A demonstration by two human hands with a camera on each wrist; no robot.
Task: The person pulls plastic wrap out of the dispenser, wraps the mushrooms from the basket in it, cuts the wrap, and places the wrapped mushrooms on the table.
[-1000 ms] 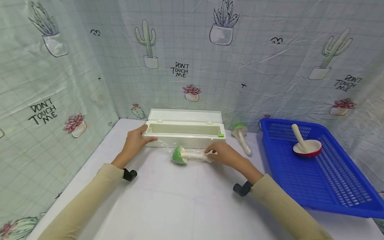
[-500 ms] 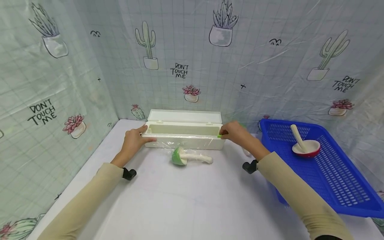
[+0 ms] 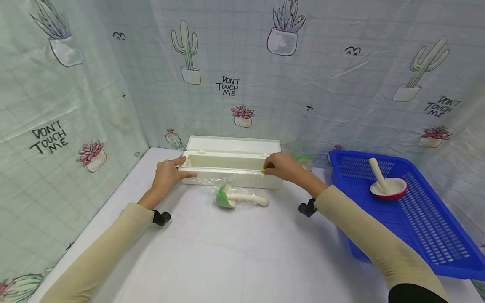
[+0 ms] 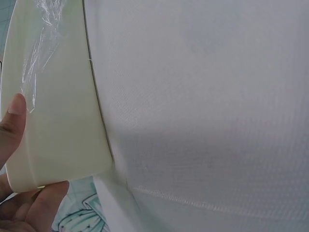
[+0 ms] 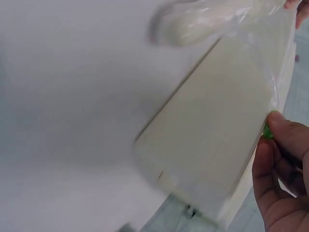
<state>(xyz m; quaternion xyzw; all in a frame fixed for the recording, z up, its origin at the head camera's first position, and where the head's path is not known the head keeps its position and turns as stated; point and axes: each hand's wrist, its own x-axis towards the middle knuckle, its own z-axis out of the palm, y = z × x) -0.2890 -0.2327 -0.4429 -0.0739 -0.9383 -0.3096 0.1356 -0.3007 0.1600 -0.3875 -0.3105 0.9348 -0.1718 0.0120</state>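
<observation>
Across the far side of the white table [image 3: 227,261], backed by a cactus-print curtain [image 3: 151,97]; table's left edge just beyond the box's left end. Right side: blue basket [image 3: 375,227], well apart from the work, a red-capped piece [image 3: 398,195] lying in it.

White box [image 3: 270,182]: long axis left to right, parallel to the curtain, lid [image 3: 233,144] tipped open behind. Left hand [image 3: 166,173] braces its left end, thumb on the front face, fingers around the end. Right hand [image 3: 284,166] works at the front rim, near the right end, with thumb and fingers pinched together on a small green tab.

Wrapped mushroom [image 3: 246,197]: on the tabletop just in front of the box, axis nearly parallel to it, green cap to the left, stem end to the right. It lies below and left of the right hand's pinch. Clear film [image 4: 38,53] spans from box front to mushroom. Second green-capped mushroom [image 3: 304,160] mostly hidden behind the right hand.

Smallest, and what matters most, I judge: green tab [image 5: 267,132] on the rim. Long run of rim to its left, ending at the left hand; short run to its right. Bare cloth nearer the person.
</observation>
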